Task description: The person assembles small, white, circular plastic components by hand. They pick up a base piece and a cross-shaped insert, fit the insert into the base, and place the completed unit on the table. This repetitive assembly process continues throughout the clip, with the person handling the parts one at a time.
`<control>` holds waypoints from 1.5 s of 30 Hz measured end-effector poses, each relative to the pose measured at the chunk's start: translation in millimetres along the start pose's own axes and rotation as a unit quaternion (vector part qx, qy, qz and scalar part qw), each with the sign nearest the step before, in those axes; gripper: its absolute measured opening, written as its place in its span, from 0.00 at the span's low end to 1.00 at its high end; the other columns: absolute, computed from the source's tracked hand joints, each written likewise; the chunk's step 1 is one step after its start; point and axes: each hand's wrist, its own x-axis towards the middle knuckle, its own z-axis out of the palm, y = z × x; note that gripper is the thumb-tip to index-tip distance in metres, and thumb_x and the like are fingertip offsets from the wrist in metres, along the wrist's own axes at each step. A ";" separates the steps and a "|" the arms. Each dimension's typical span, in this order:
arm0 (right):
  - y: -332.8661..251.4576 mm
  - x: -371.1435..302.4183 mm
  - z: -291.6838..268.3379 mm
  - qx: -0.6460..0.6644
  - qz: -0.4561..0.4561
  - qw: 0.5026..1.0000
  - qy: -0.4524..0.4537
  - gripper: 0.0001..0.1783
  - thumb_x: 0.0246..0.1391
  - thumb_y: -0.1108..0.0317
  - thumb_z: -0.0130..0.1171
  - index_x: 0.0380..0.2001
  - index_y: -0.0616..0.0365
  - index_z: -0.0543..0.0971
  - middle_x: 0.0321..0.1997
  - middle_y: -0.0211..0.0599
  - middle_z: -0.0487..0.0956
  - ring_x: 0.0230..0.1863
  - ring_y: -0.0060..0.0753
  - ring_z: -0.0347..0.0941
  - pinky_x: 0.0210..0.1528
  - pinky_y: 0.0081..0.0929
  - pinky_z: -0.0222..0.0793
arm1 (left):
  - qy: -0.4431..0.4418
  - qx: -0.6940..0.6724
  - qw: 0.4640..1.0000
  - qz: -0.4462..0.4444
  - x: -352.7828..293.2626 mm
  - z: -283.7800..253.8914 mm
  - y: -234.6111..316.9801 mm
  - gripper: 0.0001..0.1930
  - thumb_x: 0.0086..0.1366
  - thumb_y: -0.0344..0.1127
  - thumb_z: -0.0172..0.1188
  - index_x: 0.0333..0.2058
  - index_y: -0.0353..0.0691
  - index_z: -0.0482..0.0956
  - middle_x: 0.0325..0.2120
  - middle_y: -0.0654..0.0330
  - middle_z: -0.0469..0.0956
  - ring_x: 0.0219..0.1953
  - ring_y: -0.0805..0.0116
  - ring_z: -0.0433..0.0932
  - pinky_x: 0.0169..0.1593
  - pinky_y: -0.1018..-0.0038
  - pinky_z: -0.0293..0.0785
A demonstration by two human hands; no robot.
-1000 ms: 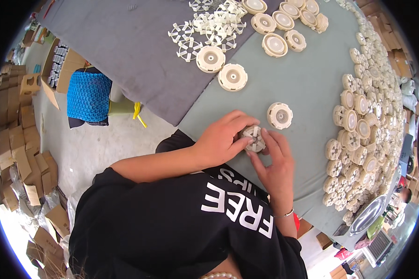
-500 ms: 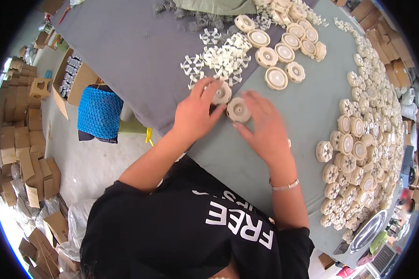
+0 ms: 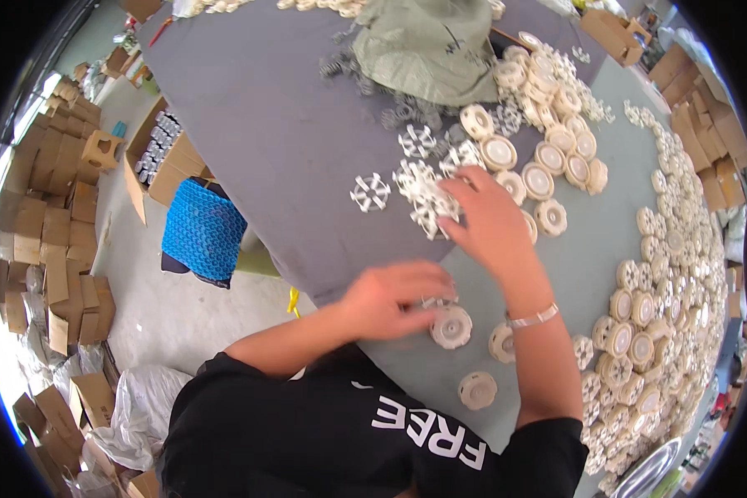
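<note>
My right hand (image 3: 498, 220) reaches over a heap of white spoked plastic pieces (image 3: 423, 195), its thumb and fingers apart at the heap's right edge. Nearer to me, my left hand (image 3: 398, 300) is smeared by motion. Its fingertips are at a whitish spoked piece just above a round beige plastic part with a scalloped rim (image 3: 451, 327); whether they grip it is unclear. Another beige round part (image 3: 502, 343) lies beside my right forearm, partly hidden by it. A third beige part (image 3: 477, 390) rests closer to my body. One loose spoked piece (image 3: 370, 192) lies left of the heap.
More beige round parts (image 3: 549, 158) lie beyond my right hand, next to a grey-green sack (image 3: 423, 50) and dark coiled springs (image 3: 340, 65). Many assembled parts (image 3: 639, 332) cover the table's right side. At left stand a blue-covered seat (image 3: 201, 220) and an open carton (image 3: 174, 166).
My hands were together at two beige parts below the heap. My right hand has moved up to the spoked pieces, away from its beige part; my left has come nearer to my body. The view has shifted.
</note>
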 end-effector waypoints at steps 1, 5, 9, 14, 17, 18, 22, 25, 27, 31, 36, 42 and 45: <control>-3.5 -5.6 -12.3 0.026 0.024 0.999 -0.021 0.25 0.48 0.66 0.76 0.52 0.53 0.83 0.58 0.40 0.79 0.56 0.51 0.79 0.56 0.41 0.77 | 0.052 0.041 0.998 0.011 9.5 -22.4 -13.1 0.21 0.63 0.35 0.73 0.54 0.40 0.84 0.52 0.54 0.82 0.38 0.64 0.82 0.38 0.70 0.82; 4.4 -42.6 -62.2 0.116 0.062 0.991 -0.023 0.24 0.51 0.72 0.71 0.53 0.57 0.80 0.53 0.37 0.78 0.46 0.37 0.80 0.48 0.32 0.78 | 0.279 0.330 0.885 -0.172 67.5 -125.8 -113.8 0.25 0.65 0.43 0.71 0.58 0.40 0.81 0.56 0.47 0.80 0.55 0.50 0.80 0.54 0.59 0.79; 31.4 -89.3 -58.0 0.301 0.225 0.926 -0.036 0.26 0.52 0.80 0.66 0.56 0.58 0.77 0.54 0.34 0.77 0.40 0.24 0.79 0.44 0.25 0.76 | 0.259 0.358 0.882 -0.163 80.1 -141.0 -205.2 0.30 0.65 0.49 0.71 0.63 0.46 0.77 0.62 0.47 0.73 0.59 0.41 0.75 0.63 0.52 0.73; 25.0 -118.7 -50.5 0.384 0.229 0.894 0.029 0.32 0.51 0.87 0.58 0.61 0.58 0.76 0.60 0.35 0.75 0.42 0.23 0.78 0.46 0.24 0.77 | 0.147 0.320 0.932 -0.086 116.3 -85.7 -185.9 0.16 0.70 0.42 0.65 0.54 0.46 0.83 0.54 0.52 0.78 0.50 0.44 0.81 0.55 0.54 0.79; 26.2 -127.7 -49.0 0.379 0.233 0.895 0.045 0.34 0.51 0.87 0.56 0.64 0.58 0.76 0.63 0.35 0.73 0.45 0.23 0.77 0.47 0.24 0.77 | 0.198 0.276 0.939 -0.056 115.5 -82.1 -182.5 0.08 0.73 0.35 0.62 0.46 0.41 0.84 0.42 0.55 0.80 0.43 0.49 0.82 0.46 0.60 0.80; 28.4 -129.0 -51.1 0.355 0.233 0.904 0.046 0.35 0.50 0.87 0.56 0.64 0.58 0.76 0.64 0.35 0.73 0.46 0.23 0.77 0.47 0.24 0.77 | 0.225 0.267 0.936 -0.047 114.9 -84.8 -180.4 0.08 0.74 0.37 0.62 0.45 0.40 0.84 0.39 0.55 0.80 0.42 0.51 0.83 0.44 0.60 0.81; 29.6 -164.9 -73.6 0.428 0.252 0.861 0.105 0.31 0.53 0.83 0.55 0.63 0.59 0.76 0.60 0.32 0.76 0.47 0.23 0.76 0.47 0.23 0.77 | 0.308 -0.241 0.862 -0.322 93.3 -94.1 -153.5 0.12 0.78 0.41 0.60 0.41 0.38 0.83 0.35 0.59 0.82 0.38 0.63 0.83 0.36 0.69 0.79; 30.5 -209.3 -76.4 0.412 0.310 0.834 0.198 0.27 0.54 0.81 0.56 0.59 0.59 0.77 0.56 0.31 0.78 0.45 0.23 0.77 0.47 0.24 0.78 | 0.270 -0.572 0.719 -0.288 40.4 -83.4 -127.5 0.13 0.80 0.42 0.58 0.41 0.38 0.82 0.38 0.61 0.81 0.35 0.73 0.80 0.31 0.77 0.74; 32.9 -244.2 -72.3 0.418 0.347 0.808 0.228 0.22 0.55 0.80 0.58 0.55 0.59 0.78 0.52 0.31 0.79 0.44 0.23 0.77 0.47 0.25 0.78 | 0.249 -0.588 0.686 -0.349 19.0 -64.3 -80.8 0.11 0.79 0.41 0.58 0.42 0.41 0.81 0.39 0.60 0.81 0.34 0.75 0.78 0.31 0.79 0.72; 4.7 -298.2 -68.8 0.142 0.352 0.890 0.254 0.13 0.55 0.79 0.62 0.45 0.60 0.80 0.45 0.32 0.81 0.44 0.24 0.78 0.46 0.27 0.78 | 0.082 -0.554 0.760 -0.330 -28.2 -8.1 -22.0 0.09 0.78 0.38 0.60 0.47 0.40 0.82 0.39 0.65 0.80 0.36 0.77 0.76 0.33 0.79 0.70; -25.7 -337.2 -44.4 -0.174 0.250 0.917 0.258 0.18 0.46 0.84 0.63 0.43 0.61 0.81 0.45 0.45 0.82 0.45 0.47 0.81 0.49 0.38 0.78 | -0.049 -0.191 0.963 -0.184 -72.4 61.0 17.6 0.17 0.67 0.35 0.71 0.52 0.42 0.82 0.40 0.67 0.78 0.33 0.77 0.72 0.34 0.75 0.69; -64.2 -382.8 -46.2 -0.129 0.302 0.913 0.240 0.28 0.42 0.89 0.56 0.49 0.61 0.82 0.51 0.48 0.83 0.52 0.55 0.82 0.55 0.41 0.79 | -0.029 0.042 0.997 -0.057 -71.0 84.1 51.4 0.20 0.58 0.36 0.77 0.49 0.44 0.83 0.45 0.62 0.77 0.29 0.66 0.71 0.33 0.71 0.70; -73.3 -398.2 -60.2 -0.047 0.331 0.920 0.204 0.31 0.42 0.89 0.51 0.52 0.60 0.81 0.55 0.50 0.82 0.55 0.56 0.81 0.58 0.41 0.79 | -0.024 0.030 0.999 -0.032 -58.1 86.8 58.4 0.18 0.59 0.36 0.76 0.48 0.44 0.83 0.45 0.62 0.78 0.31 0.66 0.74 0.33 0.71 0.71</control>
